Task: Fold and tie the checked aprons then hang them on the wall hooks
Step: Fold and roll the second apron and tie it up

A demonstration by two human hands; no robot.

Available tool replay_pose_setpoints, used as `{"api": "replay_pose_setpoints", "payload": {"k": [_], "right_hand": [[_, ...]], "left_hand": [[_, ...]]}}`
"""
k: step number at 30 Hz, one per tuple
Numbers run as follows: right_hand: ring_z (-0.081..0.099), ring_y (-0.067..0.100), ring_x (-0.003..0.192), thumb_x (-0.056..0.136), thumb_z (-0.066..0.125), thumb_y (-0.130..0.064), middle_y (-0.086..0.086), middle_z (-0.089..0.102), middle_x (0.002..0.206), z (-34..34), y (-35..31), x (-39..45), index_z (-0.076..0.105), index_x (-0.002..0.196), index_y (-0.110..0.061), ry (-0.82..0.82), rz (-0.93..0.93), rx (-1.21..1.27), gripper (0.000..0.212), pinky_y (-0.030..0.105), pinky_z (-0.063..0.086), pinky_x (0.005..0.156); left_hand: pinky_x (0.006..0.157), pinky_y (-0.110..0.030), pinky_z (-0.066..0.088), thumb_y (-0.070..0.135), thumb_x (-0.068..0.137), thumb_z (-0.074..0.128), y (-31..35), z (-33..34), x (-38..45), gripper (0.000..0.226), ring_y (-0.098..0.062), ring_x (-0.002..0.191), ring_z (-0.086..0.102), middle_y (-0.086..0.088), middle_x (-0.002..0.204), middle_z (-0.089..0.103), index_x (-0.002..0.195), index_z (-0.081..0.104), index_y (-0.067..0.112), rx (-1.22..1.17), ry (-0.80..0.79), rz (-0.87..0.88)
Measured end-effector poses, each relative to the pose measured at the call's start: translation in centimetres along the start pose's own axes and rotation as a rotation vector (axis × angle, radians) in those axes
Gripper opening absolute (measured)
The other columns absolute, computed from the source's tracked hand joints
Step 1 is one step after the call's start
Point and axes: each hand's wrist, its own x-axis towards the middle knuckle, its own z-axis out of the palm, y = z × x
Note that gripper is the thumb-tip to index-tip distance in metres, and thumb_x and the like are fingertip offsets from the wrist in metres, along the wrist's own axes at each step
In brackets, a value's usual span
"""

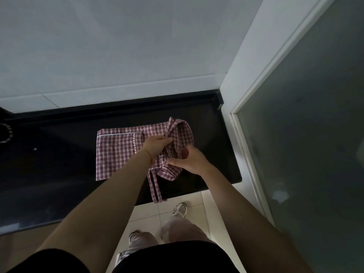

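A red and white checked apron lies folded on the black countertop, with white trim along its top edge. My left hand pinches a strap of the apron near the fold's right side. Just right of it, my right hand grips the bunched checked cloth at the apron's right end. One loose strap trails toward me and hangs over the counter's front edge. No wall hooks are in view.
The counter ends at its right corner beside a white-framed frosted glass door. A plain tiled wall rises behind the counter. A round dark object sits at the far left. My feet stand on pale floor tiles.
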Motion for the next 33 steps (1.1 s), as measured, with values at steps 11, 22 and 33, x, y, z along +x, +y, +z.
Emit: {"api": "replay_pose_setpoints", "payload": {"k": [11,22,33], "right_hand": [[0.065,0.021,0.091,0.099,0.058,-0.029,0.003,0.065,0.096,0.4,-1.3,1.0,0.065,0.106,-0.011,0.16,-0.067,0.219,0.02,0.034,0.055,0.079],[0.054,0.009,0.065,0.097,0.057,-0.019,0.004,0.06,0.086,-1.0,0.4,0.3,0.058,0.098,-0.01,0.527,0.258,0.144,0.009,0.019,0.036,0.054],[0.054,0.01,0.086,0.082,0.064,-0.068,-0.007,0.058,0.097,1.3,-2.4,-0.3,0.059,0.11,-0.018,-0.149,0.014,-0.094,0.057,0.027,0.045,0.073]], "left_hand": [[0.09,-0.037,0.055,0.046,0.092,0.063,-0.2,1.4,-0.2,0.036,-0.026,0.101,0.067,-0.013,0.101,0.072,0.093,0.074,0.011,0.106,0.052,0.053],[0.093,-0.043,0.057,0.028,0.098,0.059,-0.8,1.0,0.3,0.021,-0.025,0.095,0.071,-0.01,0.102,0.074,0.101,0.072,0.011,0.014,0.028,0.007],[0.078,-0.041,0.06,0.025,0.093,0.061,0.6,-4.7,-0.8,0.031,-0.024,0.08,0.073,-0.011,0.1,0.073,0.115,0.064,0.004,-0.572,0.043,-0.18]]}}
